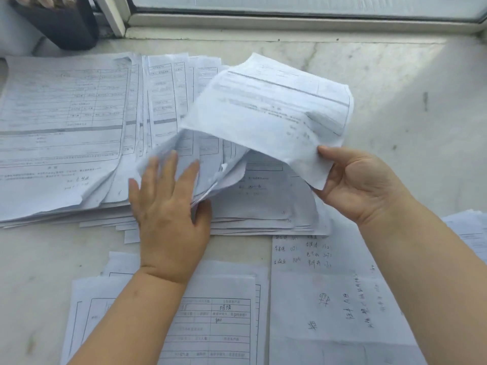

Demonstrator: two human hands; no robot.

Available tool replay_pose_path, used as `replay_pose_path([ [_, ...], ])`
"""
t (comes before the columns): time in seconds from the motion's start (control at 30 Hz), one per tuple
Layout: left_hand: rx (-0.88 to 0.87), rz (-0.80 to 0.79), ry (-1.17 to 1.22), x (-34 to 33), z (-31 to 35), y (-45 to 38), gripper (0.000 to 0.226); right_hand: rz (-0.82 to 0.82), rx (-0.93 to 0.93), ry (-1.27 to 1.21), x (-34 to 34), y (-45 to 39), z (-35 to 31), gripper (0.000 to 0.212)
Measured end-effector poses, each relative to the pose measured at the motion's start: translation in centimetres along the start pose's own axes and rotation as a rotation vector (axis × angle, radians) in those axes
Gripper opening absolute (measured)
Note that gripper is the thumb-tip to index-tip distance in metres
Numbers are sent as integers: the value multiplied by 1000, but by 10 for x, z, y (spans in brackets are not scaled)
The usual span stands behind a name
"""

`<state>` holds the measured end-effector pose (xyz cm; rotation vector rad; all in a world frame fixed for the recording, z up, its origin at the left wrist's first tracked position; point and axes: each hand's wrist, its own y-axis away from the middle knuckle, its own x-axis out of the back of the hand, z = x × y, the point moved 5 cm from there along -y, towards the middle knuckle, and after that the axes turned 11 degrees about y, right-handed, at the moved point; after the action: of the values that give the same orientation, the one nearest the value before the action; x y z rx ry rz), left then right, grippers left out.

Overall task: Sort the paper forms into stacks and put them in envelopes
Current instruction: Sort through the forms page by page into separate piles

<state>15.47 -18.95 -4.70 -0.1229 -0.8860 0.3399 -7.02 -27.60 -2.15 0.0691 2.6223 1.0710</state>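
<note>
A big, loosely fanned pile of forms point(79, 133) — white sheets printed with ruled tables, corners curled — lies toward the marble sill's point(382, 106) far left edge. The left hand point(168, 206) rests on it, fingers straight and spread. The right hand point(355, 180) pinches a lifted sheet point(271, 111) — crumpled, arched above the pile.

Fanned pile of printed forms point(66, 133), one creased sheet point(276, 114) lifted above.
</note>
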Motion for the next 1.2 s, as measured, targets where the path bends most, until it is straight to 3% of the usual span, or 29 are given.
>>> replay_pose_path([
  [0.1, 154, -36, 43, -1, -18, 3, 97, 171, 66, 458, 38, 11, 1, 36],
  [0.17, 123, 5, 132, 0, -21, 5, 89, 277, 169, 786, 58, 22, -3, 39],
  [0.23, 76, 86, 275, 4, -19, 6, 64, 372, 228, 940, 71, 35, -7, 42],
  [0.3, 217, 218, 436, 10, -22, 8, 41, 409, 261, 971, 80, 46, -8, 47],
  [0.4, 474, 381, 569, 17, -30, 11, 46, 325, 297, 886, 74, 58, -6, 56],
  [0.47, 476, 390, 620, 19, -30, 11, 33, 240, 310, 840, 58, 59, -3, 56],
  [0.57, 430, 360, 636, 17, -29, 11, 31, 194, 320, 885, 21, 42, 7, 34],
  [0.7, 517, 228, 605, 10, -37, 13, 67, 122, 333, 1015, -30, 7, 21, 25],
  [0.8, 311, 102, 500, 11, -25, 5, 36, 70, 247, 1098, -40, -15, 32, 25],
  [0.87, 153, -68, 429, 9, -17, -1, 62, 73, 187, 1094, -33, -20, 35, 23],
  [1.03, 181, -307, 208, 0, -21, -7, 76, 142, 116, 847, -4, -8, 35, 23],
  [1.2, 178, -430, 82, 2, -18, -12, 73, 220, 128, 917, 11, 4, 35, 25],
])
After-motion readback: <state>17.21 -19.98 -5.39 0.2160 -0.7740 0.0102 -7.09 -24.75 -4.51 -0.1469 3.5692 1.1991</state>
